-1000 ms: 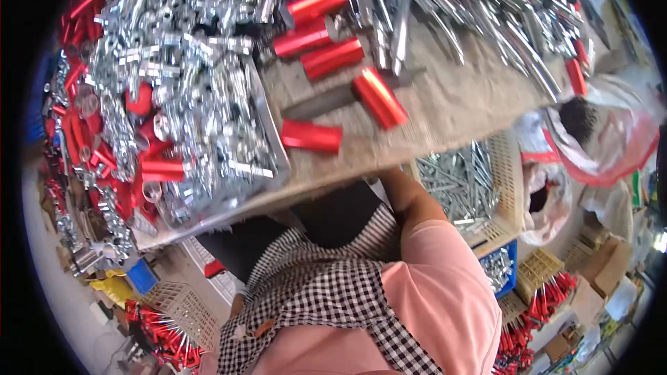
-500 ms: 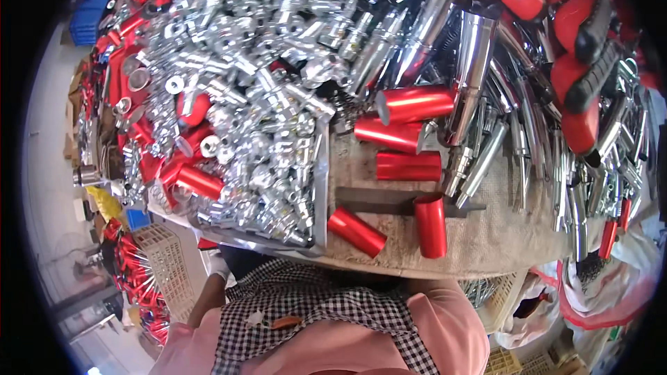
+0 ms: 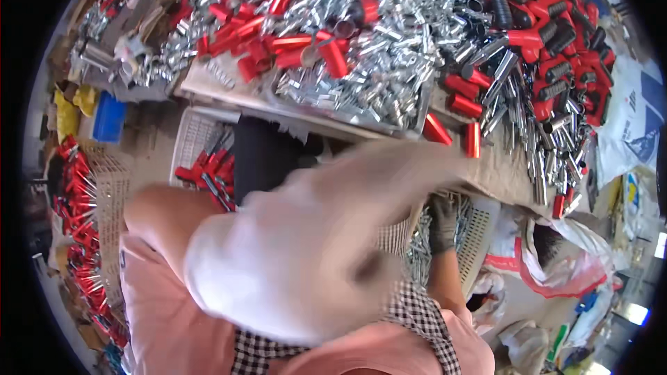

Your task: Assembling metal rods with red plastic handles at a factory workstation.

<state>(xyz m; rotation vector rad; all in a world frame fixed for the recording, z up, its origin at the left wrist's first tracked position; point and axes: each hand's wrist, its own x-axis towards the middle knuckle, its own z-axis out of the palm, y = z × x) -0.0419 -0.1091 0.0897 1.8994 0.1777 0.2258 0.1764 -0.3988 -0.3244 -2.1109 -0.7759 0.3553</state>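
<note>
So the big change is that the left hand (image 3: 299, 243), in a pale fabric glove, is now up right in front of the camera. Half a second ago it was down at the person's left side. It's a huge smear of motion blur, so I can't tell how its fingers are set or whether it's gripping anything.

The right hand (image 3: 442, 226), in a dirty grey glove, is visible too; it was tucked out of sight under the table edge. It's down in the cream perforated plastic crate (image 3: 478, 235) below the table, in among the thin silver metal rods (image 3: 418, 250). Can't tell if the fingers are clamped on any. The hands look apart, for what it's worth.

The whole view has swung round as well. The short shiny red metal tubes (image 3: 473, 140) are still on the tan burlap cloth (image 3: 504, 177), neither hand visibly on them. My read: the action right now is at the crate rather than the tabletop, but nothing shows whether a rod is in hand.
</note>
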